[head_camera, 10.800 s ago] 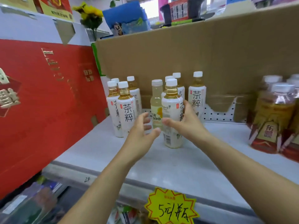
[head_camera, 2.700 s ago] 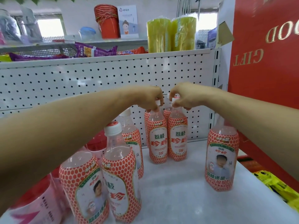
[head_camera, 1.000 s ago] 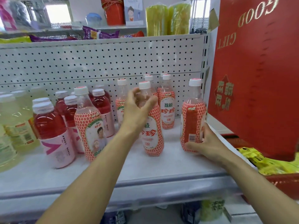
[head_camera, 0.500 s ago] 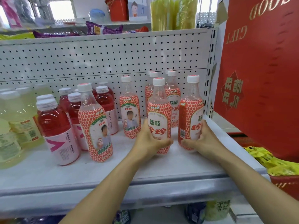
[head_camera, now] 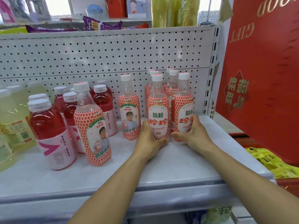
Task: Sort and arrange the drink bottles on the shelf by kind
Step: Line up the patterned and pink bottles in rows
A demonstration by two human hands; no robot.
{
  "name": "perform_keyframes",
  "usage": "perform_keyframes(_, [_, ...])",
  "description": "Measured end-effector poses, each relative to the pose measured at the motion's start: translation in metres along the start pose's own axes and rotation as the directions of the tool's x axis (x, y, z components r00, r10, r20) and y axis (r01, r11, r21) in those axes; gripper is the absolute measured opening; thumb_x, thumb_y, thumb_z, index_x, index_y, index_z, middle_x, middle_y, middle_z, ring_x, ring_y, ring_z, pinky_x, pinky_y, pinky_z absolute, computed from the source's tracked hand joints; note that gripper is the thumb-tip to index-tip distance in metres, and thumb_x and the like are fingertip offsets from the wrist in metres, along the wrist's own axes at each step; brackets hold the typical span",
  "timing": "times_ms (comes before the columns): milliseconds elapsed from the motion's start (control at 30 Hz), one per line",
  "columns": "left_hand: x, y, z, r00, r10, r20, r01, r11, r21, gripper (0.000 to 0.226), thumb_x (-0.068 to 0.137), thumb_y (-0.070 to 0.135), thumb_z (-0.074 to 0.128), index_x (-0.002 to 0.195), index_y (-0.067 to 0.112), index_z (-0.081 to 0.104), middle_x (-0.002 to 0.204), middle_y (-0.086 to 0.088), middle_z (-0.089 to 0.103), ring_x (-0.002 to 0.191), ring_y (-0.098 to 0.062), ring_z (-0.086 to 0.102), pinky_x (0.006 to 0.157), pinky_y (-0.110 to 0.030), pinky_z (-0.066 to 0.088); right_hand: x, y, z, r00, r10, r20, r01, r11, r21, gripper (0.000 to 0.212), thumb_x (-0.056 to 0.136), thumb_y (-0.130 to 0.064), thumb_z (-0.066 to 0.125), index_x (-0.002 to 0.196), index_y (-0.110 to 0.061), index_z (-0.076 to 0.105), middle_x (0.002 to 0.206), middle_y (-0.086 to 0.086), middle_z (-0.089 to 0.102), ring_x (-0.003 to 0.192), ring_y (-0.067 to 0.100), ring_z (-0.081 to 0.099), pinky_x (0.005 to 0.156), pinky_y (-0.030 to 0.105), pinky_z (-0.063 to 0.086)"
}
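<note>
- My left hand curls round the foot of one lychee bottle; my right hand grips the neighbouring bottle.
- Both stand upright at the right end of the shelf, with bare board towards its front edge.

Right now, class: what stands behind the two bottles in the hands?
Four more lychee bottles, caps and necks showing, then pegboard. The held bottles cover their lower bodies.

Single head-worn view: close in front of shelf, above its deck, facing forward and down toward pegboard at shelf's back; wide angle.
</note>
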State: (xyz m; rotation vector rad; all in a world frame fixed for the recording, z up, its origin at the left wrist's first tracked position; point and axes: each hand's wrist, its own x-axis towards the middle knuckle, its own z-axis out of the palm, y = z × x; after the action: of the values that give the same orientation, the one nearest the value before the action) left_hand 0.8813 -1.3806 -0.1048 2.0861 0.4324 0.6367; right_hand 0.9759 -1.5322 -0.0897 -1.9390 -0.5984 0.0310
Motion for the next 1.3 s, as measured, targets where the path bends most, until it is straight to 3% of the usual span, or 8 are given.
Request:
perform_keyframes(367, [-0.001, 0.002, 0.002, 1.000, 0.024, -0.020, -0.024, 1.000, 0.009, 0.077, 0.072, 0.030, 0.086, 0.131, 0.021, 0.038, 0.128, 0.002, 0.058, 0.121, -0.019, 0.056, 0.101, -0.045, 0.051, -0.006, 0.001, 0.004, 0.997, -0.080, -0.012, 0.080, 0.996, -0.036, 0.089, 0.070, -0.041, 0.084, 0.138, -0.021, 0.030, 0.134, -0.002, 0.054, 0.119, 0.021, 0.057, 0.100, 0.043, 0.050])
perform_keyframes(500, [-0.020, 0.013, -0.008, 0.999, 0.035, 0.030, -0.035, 0.999, -0.013, 0.080, 0.079, 0.033, 0.081, 0.142, 0.024, 0.032, 0.141, 0.003, 0.049, 0.131, -0.017, 0.049, 0.110, -0.044, 0.044, -0.012, -0.005, 0.000, 0.962, -0.211, -0.175, 0.191, 0.974, -0.126, 0.087, 0.079, -0.057, 0.071, 0.145, -0.024, 0.024, 0.141, 0.001, 0.040, 0.129, 0.018, 0.043, 0.101, 0.037, 0.043])
perform_keyframes(633, [-0.057, 0.030, -0.031, 0.991, 0.130, -0.042, -0.126, 0.987, 0.096, 0.078, 0.087, 0.031, 0.075, 0.150, 0.021, 0.030, 0.149, 0.003, 0.042, 0.133, -0.006, 0.040, 0.112, -0.025, 0.032, -0.025, -0.030, -0.002, 0.739, -0.544, -0.398, 0.506, 0.838, -0.204, 0.060, 0.092, -0.032, 0.062, 0.141, -0.013, 0.034, 0.136, 0.011, 0.043, 0.127, 0.022, 0.042, 0.101, 0.014, 0.032])
perform_keyframes(800, [-0.087, 0.024, -0.066, 0.792, 0.501, -0.350, -0.406, 0.859, 0.310, 0.048, 0.087, 0.012, 0.074, 0.130, 0.011, 0.054, 0.123, 0.000, 0.056, 0.114, -0.015, 0.053, 0.100, -0.032, 0.047, -0.034, -0.082, 0.029, 0.553, -0.783, -0.283, 0.770, 0.611, -0.184, 0.051, 0.091, -0.021, 0.059, 0.137, -0.009, 0.038, 0.135, 0.007, 0.040, 0.127, 0.025, 0.043, 0.106, 0.043, 0.043])
perform_keyframes(867, [-0.089, 0.019, -0.081, 0.668, 0.583, -0.463, -0.415, 0.808, 0.419, 0.048, 0.084, 0.011, 0.072, 0.129, 0.007, 0.055, 0.127, -0.006, 0.054, 0.120, -0.019, 0.048, 0.106, -0.035, 0.040, -0.035, -0.107, 0.045, 0.588, -0.786, -0.190, 0.769, 0.616, -0.169, 0.055, 0.091, -0.022, 0.060, 0.139, -0.003, 0.040, 0.137, 0.012, 0.042, 0.129, 0.025, 0.041, 0.108, 0.044, 0.040])
perform_keyframes(967, [-0.094, 0.012, -0.105, 0.589, 0.521, -0.617, -0.327, 0.853, 0.407, 0.065, 0.081, 0.012, 0.075, 0.138, 0.006, 0.043, 0.138, -0.011, 0.044, 0.132, -0.016, 0.036, 0.115, -0.033, 0.030, -0.026, -0.139, 0.062, 0.791, -0.610, -0.059, 0.605, 0.792, -0.078, 0.070, 0.093, -0.028, 0.064, 0.149, -0.009, 0.027, 0.149, 0.008, 0.033, 0.138, 0.018, 0.030, 0.114, 0.030, 0.026])
perform_keyframes(1167, [-0.096, 0.003, -0.139, 0.890, -0.031, -0.455, -0.048, 0.986, -0.160, 0.090, 0.085, 0.007, 0.072, 0.153, 0.029, 0.017, 0.131, 0.012, 0.048, 0.119, -0.003, 0.051, 0.104, -0.033, 0.044, 0.012, -0.180, 0.076, 0.959, -0.222, 0.176, 0.205, 0.972, 0.113, 0.078, 0.102, -0.029, 0.048, 0.158, -0.017, -0.005, 0.165, 0.007, 0.014, 0.149, 0.026, 0.021, 0.118, 0.045, 0.023])
perform_keyframes(1300, [-0.088, -0.006, -0.150, 0.947, -0.084, -0.309, 0.036, 0.987, -0.156, 0.075, 0.085, 0.005, 0.072, 0.143, 0.032, 0.033, 0.111, 0.023, 0.055, 0.098, 0.007, 0.055, 0.083, -0.023, 0.045, 0.021, -0.185, 0.087, 0.959, -0.208, 0.195, 0.205, 0.978, 0.035, 0.068, 0.102, -0.017, 0.045, 0.158, -0.018, 0.006, 0.127, 0.006, 0.052, 0.094, 0.016, 0.056, 0.082, 0.029, 0.050])
